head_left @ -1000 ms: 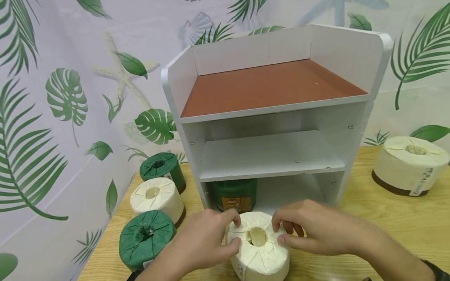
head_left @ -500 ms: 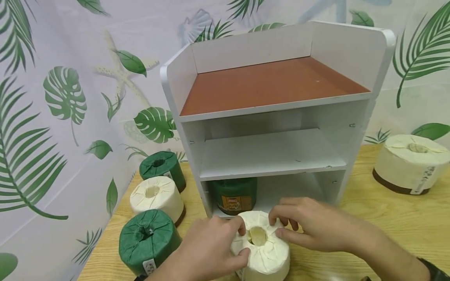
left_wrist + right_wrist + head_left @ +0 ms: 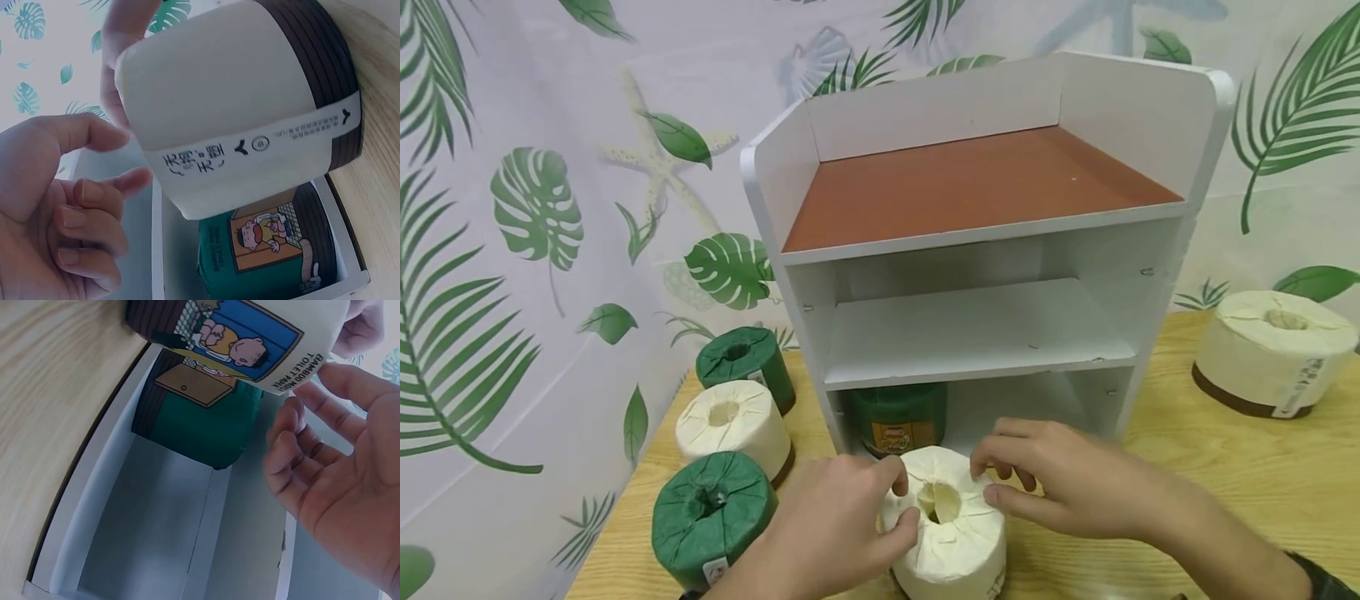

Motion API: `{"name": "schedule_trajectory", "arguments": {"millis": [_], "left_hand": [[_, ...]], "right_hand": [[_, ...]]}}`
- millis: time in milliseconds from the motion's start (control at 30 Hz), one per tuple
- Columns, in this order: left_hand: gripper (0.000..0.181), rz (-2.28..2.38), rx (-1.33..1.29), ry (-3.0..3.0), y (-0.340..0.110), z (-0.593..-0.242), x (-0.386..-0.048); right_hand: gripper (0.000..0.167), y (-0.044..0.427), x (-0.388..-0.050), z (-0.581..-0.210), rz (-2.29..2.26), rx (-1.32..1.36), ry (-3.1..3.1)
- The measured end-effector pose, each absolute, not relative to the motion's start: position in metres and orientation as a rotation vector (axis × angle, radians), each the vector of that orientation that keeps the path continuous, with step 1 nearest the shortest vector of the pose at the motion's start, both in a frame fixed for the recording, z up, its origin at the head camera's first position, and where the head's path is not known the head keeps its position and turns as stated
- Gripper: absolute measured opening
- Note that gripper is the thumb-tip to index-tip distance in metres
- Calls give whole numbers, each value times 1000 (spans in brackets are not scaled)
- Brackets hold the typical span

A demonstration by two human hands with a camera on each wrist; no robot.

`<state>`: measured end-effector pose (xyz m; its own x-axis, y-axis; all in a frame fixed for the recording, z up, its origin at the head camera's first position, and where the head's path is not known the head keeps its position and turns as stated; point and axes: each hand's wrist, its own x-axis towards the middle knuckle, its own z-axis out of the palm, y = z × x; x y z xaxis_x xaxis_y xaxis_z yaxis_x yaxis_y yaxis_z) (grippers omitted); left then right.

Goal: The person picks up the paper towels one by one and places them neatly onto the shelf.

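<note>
At six o'clock from the cabinet, just before the mouth of its bottom bay, the front roll, cream with a dark band at its base, appears to stand upright on the desk. The step in hand looks to be steadying or turning this roll ahead of a shift of place: it is outside the bay, while the shelved roll, green and at about eleven o'clock from it, stands inside at the left end. By this reading, the next move calls for both hands to firm up on the roll's sides and keep it level, so that it could clear the bay's front lip and pass to the right of the shelved roll, beneath the middle shelf. Taking the roll's hole as the clock's centre, the left hand has its thumb and forefinger bent at the rim at nine o'clock, and the right hand has its fingertips at the rim at about two o'clock. On both hands the fingers are relaxed and loosely bent, not wrapped round the roll; the wrist views show the tips right by its top edge, but whether each tip presses on the paper is hard to tell. Most of the roll's body lies below the fingers.
</note>
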<state>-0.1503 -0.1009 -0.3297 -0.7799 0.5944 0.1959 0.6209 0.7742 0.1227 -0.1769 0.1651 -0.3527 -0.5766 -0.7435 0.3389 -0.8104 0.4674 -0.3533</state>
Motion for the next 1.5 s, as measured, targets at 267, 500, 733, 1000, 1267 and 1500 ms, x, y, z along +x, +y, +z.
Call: {"name": "schedule_trajectory", "arguments": {"millis": [267,500,733,1000,1267,1500], "left_hand": [[26,-251,-981,-2933,-94,-333,-146],[25,-299,-937,-2961,-101,-333,-152],[15,-240,-923,-2804,-108,-333,-154],[21,-195,-1003,-2742,-104,-331,-148],[26,-245,-987,-2895,-100,-333,-148],[20,-266,-936,-2932,-108,-331,-153]], "right_hand": [[6,164,-178,-355,734,1367,-2577],[9,162,-179,-359,799,1458,-2521],[8,163,-179,-359,844,1534,-2499],[15,165,-182,-357,767,1415,-2511],[24,165,-182,-358,736,1436,-2565],[24,166,-180,-356,735,1550,-2503]]}}
